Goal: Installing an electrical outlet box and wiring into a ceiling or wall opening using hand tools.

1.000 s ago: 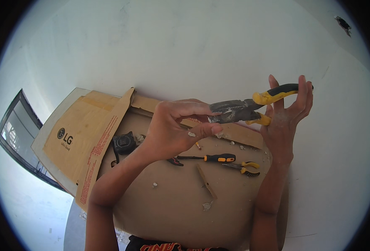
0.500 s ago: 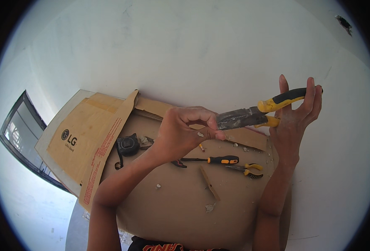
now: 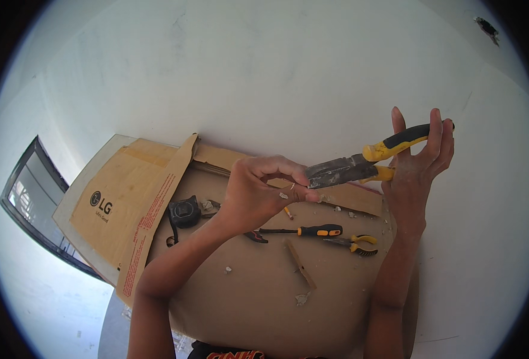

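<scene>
Combination pliers with dark, dusty jaws and yellow-and-black handles are held up above the cardboard. My right hand grips them, its fingers over the upper handle and the lower handle against the palm. My left hand is closed in a pinch, thumb and forefinger at the tip of the jaws. A small pale fragment shows by the left thumb; whether something else sits between those fingertips is hidden. Below lie a screwdriver and needle-nose pliers, both with yellow-and-black handles.
Flattened cardboard covers the work surface, with a raised box flap at left. On it lie a black tape measure, a pencil stub, a thin wooden strip and several plaster crumbs. A pale wall rises behind.
My hands keep the same hold on the pliers, which appear slightly further left. The view has shifted a little; nothing on the cardboard has visibly moved.
</scene>
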The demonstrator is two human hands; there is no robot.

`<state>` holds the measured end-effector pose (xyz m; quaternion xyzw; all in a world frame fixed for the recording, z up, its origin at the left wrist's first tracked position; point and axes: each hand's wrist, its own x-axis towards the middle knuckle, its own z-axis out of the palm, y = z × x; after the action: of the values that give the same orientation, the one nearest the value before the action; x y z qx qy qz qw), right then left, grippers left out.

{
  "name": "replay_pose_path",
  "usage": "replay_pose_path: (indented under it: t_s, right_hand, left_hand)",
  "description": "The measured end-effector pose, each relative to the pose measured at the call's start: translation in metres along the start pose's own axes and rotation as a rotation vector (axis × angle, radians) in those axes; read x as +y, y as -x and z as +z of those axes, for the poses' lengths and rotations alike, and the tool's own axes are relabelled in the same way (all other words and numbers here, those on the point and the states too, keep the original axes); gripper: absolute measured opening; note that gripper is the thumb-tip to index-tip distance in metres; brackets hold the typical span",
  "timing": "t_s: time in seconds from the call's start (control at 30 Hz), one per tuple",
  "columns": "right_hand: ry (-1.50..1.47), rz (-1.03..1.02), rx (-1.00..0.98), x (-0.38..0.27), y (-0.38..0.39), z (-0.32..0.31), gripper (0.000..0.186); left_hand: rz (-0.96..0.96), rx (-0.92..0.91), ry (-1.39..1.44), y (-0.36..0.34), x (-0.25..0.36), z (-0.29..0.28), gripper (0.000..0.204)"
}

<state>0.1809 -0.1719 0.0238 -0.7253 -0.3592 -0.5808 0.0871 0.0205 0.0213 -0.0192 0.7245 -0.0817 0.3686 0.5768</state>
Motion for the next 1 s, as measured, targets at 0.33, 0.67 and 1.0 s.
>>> replay_pose_path:
  t_s: [0.33,0.67,1.0]
  right_hand:
    - [-0.001,0.009,-0.019,-0.002,-0.001,-0.006,0.084]
    - [0.014,-0.020,-0.013,-0.004,-0.001,0.000,0.078]
    - [0.079,-0.033,-0.015,0.004,0.001,0.002,0.056]
  left_hand:
    - [-0.018,-0.029,0.025,0.000,0.004,0.001,0.012]
    - [0.000,-0.045,-0.039,0.001,-0.003,-0.004,0.009]
    - [0.071,0.044,-0.204,0.001,-0.004,-0.001,0.010]
